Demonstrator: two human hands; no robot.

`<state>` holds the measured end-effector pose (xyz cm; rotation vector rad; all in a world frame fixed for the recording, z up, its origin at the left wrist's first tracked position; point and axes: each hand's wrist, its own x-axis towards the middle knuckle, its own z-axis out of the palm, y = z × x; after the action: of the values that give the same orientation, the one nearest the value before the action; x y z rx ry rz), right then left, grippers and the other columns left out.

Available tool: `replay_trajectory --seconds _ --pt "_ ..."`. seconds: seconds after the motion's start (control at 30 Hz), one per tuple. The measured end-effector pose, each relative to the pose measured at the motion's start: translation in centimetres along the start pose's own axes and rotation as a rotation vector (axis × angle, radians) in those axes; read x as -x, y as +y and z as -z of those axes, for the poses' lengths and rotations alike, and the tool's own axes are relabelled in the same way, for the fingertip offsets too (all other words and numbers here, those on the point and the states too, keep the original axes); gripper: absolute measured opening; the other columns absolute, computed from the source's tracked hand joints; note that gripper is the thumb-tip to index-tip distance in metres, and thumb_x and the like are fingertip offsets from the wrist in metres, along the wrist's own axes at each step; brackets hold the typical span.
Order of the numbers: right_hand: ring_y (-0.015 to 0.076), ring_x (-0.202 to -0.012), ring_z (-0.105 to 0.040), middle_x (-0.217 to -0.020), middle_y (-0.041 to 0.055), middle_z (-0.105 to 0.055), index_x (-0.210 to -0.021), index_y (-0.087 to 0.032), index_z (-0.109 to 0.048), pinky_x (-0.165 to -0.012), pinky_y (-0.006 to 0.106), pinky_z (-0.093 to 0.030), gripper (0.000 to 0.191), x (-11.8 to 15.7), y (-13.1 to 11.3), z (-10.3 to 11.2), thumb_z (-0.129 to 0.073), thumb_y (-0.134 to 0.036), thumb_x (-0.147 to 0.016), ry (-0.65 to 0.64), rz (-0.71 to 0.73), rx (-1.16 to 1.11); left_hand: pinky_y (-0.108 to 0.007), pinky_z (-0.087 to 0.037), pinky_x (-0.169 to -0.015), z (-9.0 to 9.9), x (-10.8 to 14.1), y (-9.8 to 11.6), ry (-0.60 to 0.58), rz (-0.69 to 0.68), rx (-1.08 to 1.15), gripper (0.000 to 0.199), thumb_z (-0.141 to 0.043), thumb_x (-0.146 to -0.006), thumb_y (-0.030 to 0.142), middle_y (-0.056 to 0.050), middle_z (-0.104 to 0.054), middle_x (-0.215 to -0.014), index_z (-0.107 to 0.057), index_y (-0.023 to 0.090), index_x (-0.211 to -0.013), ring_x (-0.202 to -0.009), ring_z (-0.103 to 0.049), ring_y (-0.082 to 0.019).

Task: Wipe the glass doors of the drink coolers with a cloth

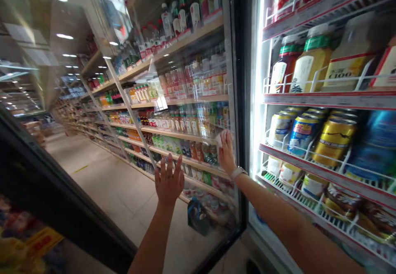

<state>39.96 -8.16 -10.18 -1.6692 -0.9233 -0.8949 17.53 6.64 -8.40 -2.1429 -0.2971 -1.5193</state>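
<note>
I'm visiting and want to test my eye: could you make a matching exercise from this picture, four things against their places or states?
1. left hand
2. right hand
3. gold can
4. glass door

A. on a lit shelf
B. clear, dark-framed
C. spread open, holding nothing
D. holding a white cloth or tissue

Pairs: 1-C; 2-D; 3-A; 4-B

Cans (334, 137) on lit cooler shelf (328, 173)

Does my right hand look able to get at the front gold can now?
Probably yes: the glass door stands open and only a low wire guard fronts the gold can, though your right hand holds something white.
</note>
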Motion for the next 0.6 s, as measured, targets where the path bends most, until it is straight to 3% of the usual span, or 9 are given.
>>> replay_trajectory --seconds 0.07,0.13,0.23,0.4,0.6 --pt "0.0226 -0.152 -0.003 -0.166 0.0033 0.002 -0.157 -0.024 -0.008 -0.123 0.053 -0.014 0.066 -5.6 -0.2 1.2 -0.029 -0.013 -0.096 0.018 0.064 -0.020 -0.043 -0.016 -0.122 0.3 -0.6 0.3 0.048 -0.004 0.015 0.060 -0.057 -0.091 0.030 -0.005 -0.036 -0.155 -0.037 0.033 -0.147 -0.147 -0.026 -0.025" --pt "0.0225 -0.152 -0.001 -0.166 0.0031 0.002 -0.157 -0.024 -0.007 -0.123 0.053 -0.013 0.066 -9.3 -0.7 2.0 -0.029 -0.013 -0.095 0.044 0.091 -0.020 -0.044 -0.015 -0.122 0.5 -2.0 1.4 0.105 0.010 0.027 0.060 -0.057 -0.090 0.028 -0.005 -0.041 -0.153 -0.038 0.032 -0.147 -0.146 -0.028 -0.024" --pt "0.0234 -0.152 0.000 -0.166 0.0022 0.002 -0.157 -0.027 -0.008 -0.123 0.056 -0.013 0.067 -9.9 -1.2 2.3 -0.029 -0.011 -0.095 0.065 0.093 0.005 -0.048 -0.012 -0.123 -0.1 -4.8 4.4 0.062 0.024 0.086 0.063 -0.054 -0.092 0.029 -0.006 -0.044 -0.151 -0.031 0.029 -0.150 -0.145 -0.031 -0.025" --pt "0.0253 -0.152 -0.006 -0.166 0.0049 -0.002 -0.157 -0.026 -0.010 -0.121 0.057 -0.020 0.064 -1.8 1.1 1.1 -0.030 -0.016 -0.098 0.029 0.049 -0.003 -0.056 -0.005 -0.122 -2.1 -7.4 8.1 -0.081 0.044 0.108 0.063 -0.048 -0.096 0.033 -0.005 -0.035 -0.155 -0.020 0.031 -0.152 -0.148 -0.024 -0.027" --pt "0.0266 -0.152 -0.007 -0.165 0.0096 -0.004 -0.157 -0.026 -0.006 -0.117 0.060 -0.029 0.060 9.6 2.9 -0.1 -0.027 -0.021 -0.101 -0.009 -0.116 -0.005 -0.060 -0.005 -0.121 -1.9 -6.9 8.3 -0.182 0.079 0.163 0.066 -0.048 -0.096 0.031 -0.006 -0.027 -0.158 -0.014 0.034 -0.152 -0.148 -0.022 -0.028"
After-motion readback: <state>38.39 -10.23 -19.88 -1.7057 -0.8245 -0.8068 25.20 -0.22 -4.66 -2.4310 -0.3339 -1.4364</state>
